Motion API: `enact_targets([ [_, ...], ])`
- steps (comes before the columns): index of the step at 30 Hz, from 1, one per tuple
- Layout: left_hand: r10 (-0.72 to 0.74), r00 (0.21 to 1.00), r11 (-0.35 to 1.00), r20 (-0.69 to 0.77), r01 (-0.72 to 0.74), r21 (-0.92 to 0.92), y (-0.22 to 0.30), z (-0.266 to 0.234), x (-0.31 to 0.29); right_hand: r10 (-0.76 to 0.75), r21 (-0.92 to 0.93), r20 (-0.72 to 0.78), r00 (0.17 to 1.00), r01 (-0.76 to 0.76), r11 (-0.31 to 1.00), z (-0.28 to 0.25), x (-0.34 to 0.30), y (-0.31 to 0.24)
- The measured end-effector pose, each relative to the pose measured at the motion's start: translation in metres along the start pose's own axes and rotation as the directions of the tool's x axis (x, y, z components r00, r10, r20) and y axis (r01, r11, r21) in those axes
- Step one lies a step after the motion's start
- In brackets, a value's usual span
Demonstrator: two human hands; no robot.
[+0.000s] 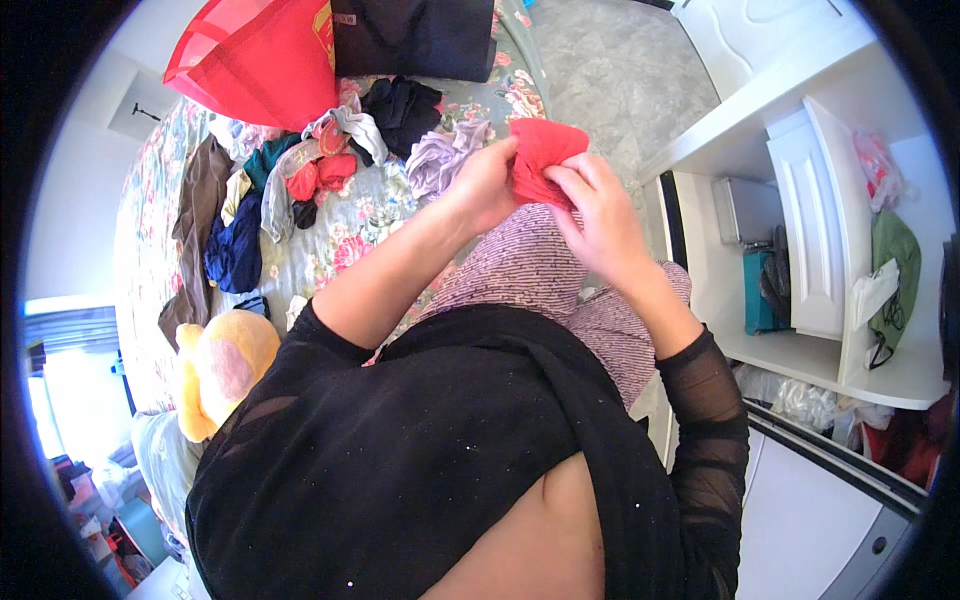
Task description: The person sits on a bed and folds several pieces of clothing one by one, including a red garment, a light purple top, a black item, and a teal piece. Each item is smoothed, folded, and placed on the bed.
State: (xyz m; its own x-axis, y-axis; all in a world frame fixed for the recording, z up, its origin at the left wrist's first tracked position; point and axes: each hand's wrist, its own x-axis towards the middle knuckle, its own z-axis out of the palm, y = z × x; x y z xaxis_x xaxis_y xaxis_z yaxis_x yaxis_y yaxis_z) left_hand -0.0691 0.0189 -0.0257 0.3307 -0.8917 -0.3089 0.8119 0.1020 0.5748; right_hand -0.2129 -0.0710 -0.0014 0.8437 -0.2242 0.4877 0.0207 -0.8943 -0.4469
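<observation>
Above my lap, a small red cloth (548, 150), folded over into a compact piece, is held between both hands. My left hand (487, 188) grips its left edge, with the fingertips partly hidden behind the fabric. From the other side, the thumb and fingers of my right hand (603, 212) pinch its lower right edge. I cannot make out what garment the cloth is. Closest to my left hand, a crumpled lilac garment (446, 155) lies on the flowered bed sheet (352, 215).
Loose clothes cover the bed's left part, among them brown trousers (200, 190), a navy garment (233, 250) and a black one (400, 112). Behind stand a red bag (255, 65) and a black bag (415, 40). A yellow plush toy (230, 365) sits near-left; a white cabinet (815, 230) stands open at right.
</observation>
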Motion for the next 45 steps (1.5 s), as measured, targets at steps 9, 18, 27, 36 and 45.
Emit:
enact_targets([
  [9, 0.106, 0.974, 0.953, 0.199, -0.157, 0.259, -0.003, 0.008, -0.022, 0.062, 0.254, 0.100, 0.993, -0.086, 0.963, -0.016, 0.007, 0.004],
  [18, 0.008, 0.992, 0.985, 0.126, -0.029, 0.167, -0.002, 0.003, -0.020, 0.164, 0.212, 0.070, 0.984, -0.175, 0.962, -0.011, 0.003, 0.012],
  [27, 0.075, 0.996, 0.996, 0.044, -0.077, 0.034, 0.002, -0.002, -0.012, 0.377, 0.965, 0.243, 0.894, -0.263, 0.001, -0.011, 0.001, 0.019],
  [36, -0.109, 0.994, 0.954, 0.027, 0.112, -0.280, -0.001, 0.007, -0.007, 0.495, 0.971, 0.238, 0.836, -0.208, -0.117, -0.009, 0.004, 0.022],
  [45, -0.151, 0.979, 0.987, 0.138, 0.142, 0.072, 0.002, 0.013, -0.021, 0.505, 0.927, 0.369, 0.781, -0.348, -0.140, -0.006, 0.006, 0.028],
])
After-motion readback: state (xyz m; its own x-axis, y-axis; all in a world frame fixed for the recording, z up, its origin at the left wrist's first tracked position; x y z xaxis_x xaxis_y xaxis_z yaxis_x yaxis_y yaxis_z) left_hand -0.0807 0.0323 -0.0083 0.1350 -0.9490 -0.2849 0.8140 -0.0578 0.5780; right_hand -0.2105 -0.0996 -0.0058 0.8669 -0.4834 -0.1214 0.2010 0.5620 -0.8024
